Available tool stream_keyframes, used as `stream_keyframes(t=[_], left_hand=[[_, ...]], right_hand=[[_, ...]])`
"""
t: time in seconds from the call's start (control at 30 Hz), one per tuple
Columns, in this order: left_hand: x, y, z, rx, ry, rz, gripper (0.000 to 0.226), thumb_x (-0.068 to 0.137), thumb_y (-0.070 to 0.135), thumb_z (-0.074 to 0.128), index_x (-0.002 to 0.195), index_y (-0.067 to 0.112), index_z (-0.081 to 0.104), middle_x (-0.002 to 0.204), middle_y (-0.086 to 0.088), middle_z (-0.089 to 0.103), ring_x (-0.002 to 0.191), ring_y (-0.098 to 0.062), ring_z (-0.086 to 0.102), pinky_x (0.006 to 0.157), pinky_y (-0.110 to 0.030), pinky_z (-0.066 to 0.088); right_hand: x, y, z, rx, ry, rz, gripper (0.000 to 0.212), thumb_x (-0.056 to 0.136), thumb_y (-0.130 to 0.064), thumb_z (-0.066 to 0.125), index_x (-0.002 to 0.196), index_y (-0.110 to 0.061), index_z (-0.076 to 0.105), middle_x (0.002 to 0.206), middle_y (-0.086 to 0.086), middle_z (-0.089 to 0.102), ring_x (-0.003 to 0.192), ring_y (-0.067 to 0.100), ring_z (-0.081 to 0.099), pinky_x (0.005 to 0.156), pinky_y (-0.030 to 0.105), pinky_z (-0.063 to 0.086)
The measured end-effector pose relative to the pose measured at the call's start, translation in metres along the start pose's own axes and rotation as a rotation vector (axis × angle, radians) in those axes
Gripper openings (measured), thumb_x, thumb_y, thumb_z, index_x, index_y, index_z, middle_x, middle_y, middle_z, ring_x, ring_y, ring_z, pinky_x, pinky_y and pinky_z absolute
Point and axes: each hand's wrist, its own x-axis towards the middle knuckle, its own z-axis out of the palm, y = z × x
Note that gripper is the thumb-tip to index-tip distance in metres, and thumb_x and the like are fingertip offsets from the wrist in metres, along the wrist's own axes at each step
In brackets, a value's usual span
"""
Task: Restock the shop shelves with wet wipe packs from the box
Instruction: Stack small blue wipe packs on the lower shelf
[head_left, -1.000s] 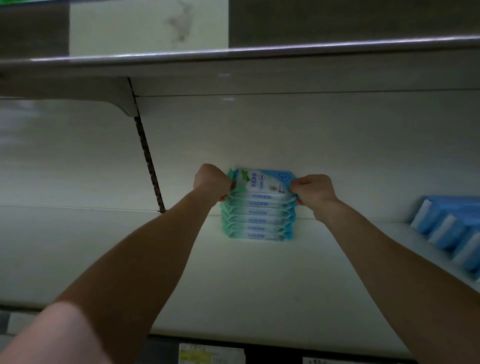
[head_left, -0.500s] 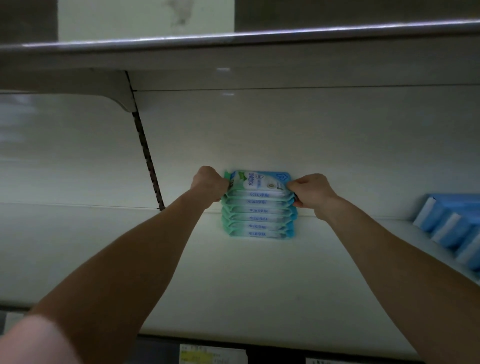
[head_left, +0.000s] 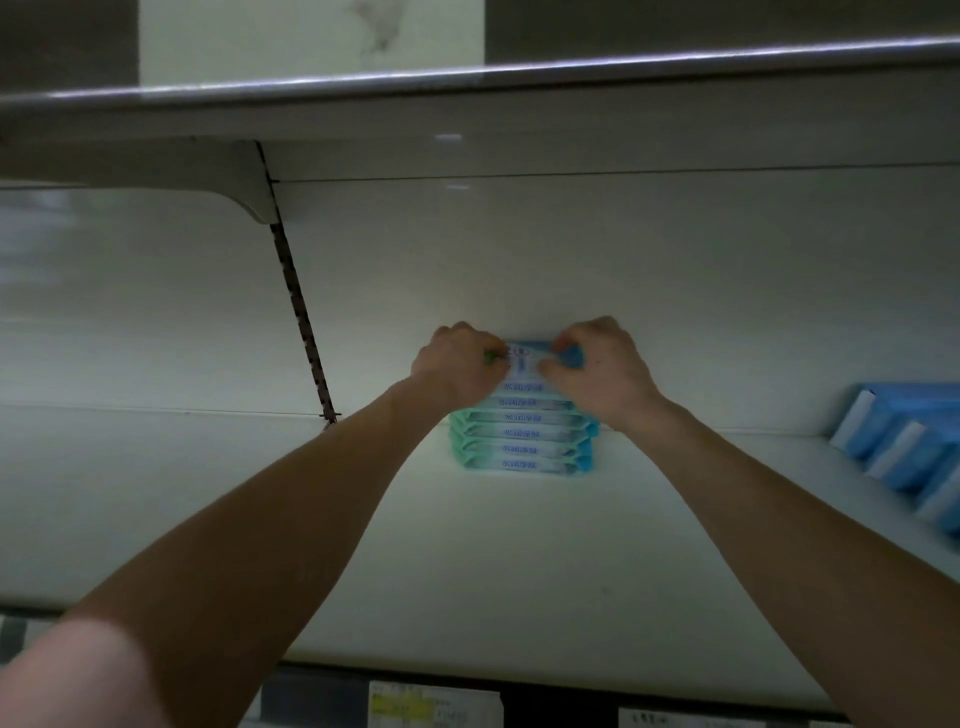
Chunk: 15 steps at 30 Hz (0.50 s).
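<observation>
Moved inward from the ends, the left hand (head_left: 457, 364) and right hand (head_left: 597, 371) now curl their fingers on the top pack (head_left: 524, 358), pinching it. It lies on the stack of wet wipe packs (head_left: 522, 441) at the back of the shelf (head_left: 311, 545); blue boxes (head_left: 904, 447) stand far right.

Left hand (head_left: 460, 364) and right hand (head_left: 602, 369) curled, arms outstretched.

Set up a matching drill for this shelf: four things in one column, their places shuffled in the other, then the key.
1 wipe stack
2 blue boxes
3 yellow-marked label
4 slotted upright

A far right of the shelf
B below the shelf's front edge
C left of the stack, on the back panel
D middle of the shelf, against the back

Pairs: 1-D, 2-A, 3-B, 4-C
</observation>
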Motion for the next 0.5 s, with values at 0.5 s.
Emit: stream_keyframes(t=[0.5], left_hand=[[-0.002, 0.0, -0.003, 0.329, -0.105, 0.078, 0.039, 0.095, 0.045, 0.048, 0.122, 0.023, 0.064, 0.114, -0.004, 0.062, 0.102, -0.022, 0.059, 0.079, -0.028, 0.033]], right_hand=[[-0.004, -0.016, 0.01, -0.276, -0.112, -0.132, 0.024, 0.09, -0.018, 0.057, 0.114, -0.018, 0.062, 0.12, 0.009, 0.052, 0.109, 0.027, 0.05, 0.085, 0.034, 0.043]])
